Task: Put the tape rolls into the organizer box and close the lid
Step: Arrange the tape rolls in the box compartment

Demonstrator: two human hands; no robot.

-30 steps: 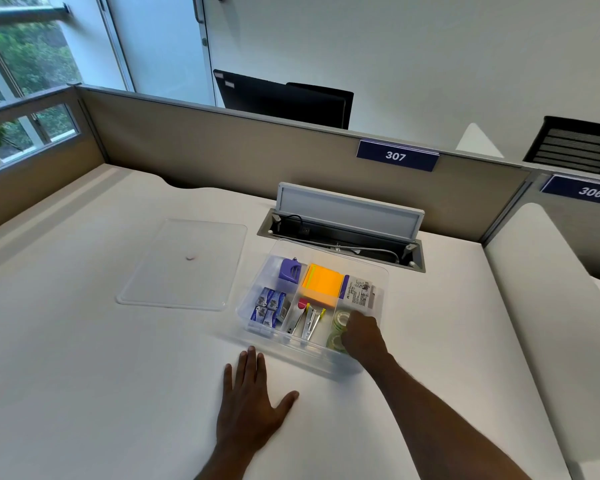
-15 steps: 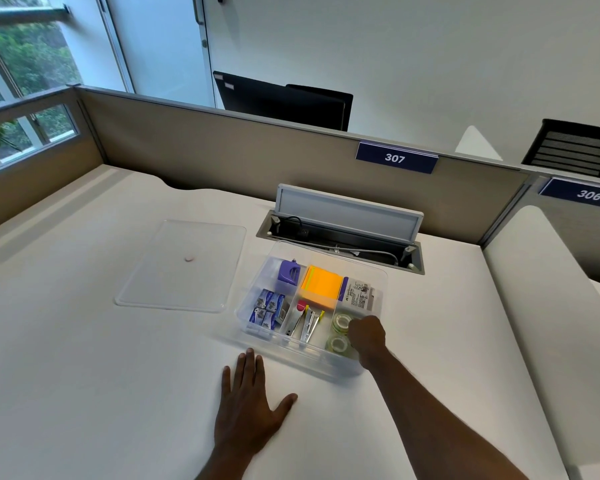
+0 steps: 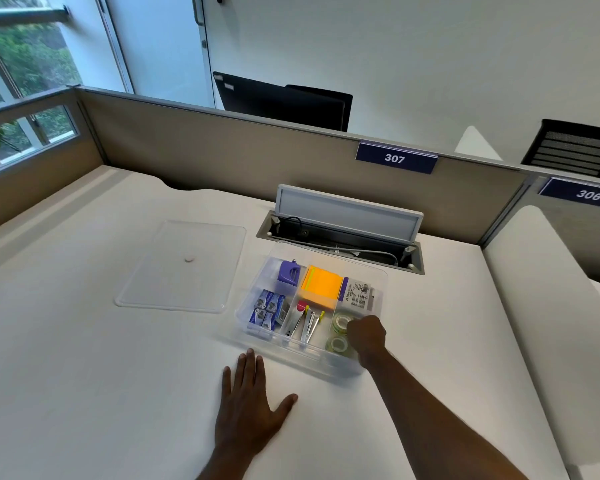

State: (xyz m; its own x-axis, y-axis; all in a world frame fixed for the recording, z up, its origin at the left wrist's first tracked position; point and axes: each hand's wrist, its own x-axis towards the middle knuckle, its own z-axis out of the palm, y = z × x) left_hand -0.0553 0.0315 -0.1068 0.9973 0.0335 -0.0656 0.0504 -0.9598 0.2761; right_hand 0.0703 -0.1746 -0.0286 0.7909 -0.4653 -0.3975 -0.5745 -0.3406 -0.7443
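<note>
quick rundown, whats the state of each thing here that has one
organizer box: open, lid off
lid: flat on the desk, left of the box
tape rolls: two, in the box's near right compartment
desk cable hatch: flap raised
left hand: flat on the desk, empty
right hand: curled over the tape compartment

White desk (image 3: 84, 375), beige partition (image 3: 222, 150), open cable hatch (image 3: 347, 216), black monitor (image 3: 281, 98)
</note>
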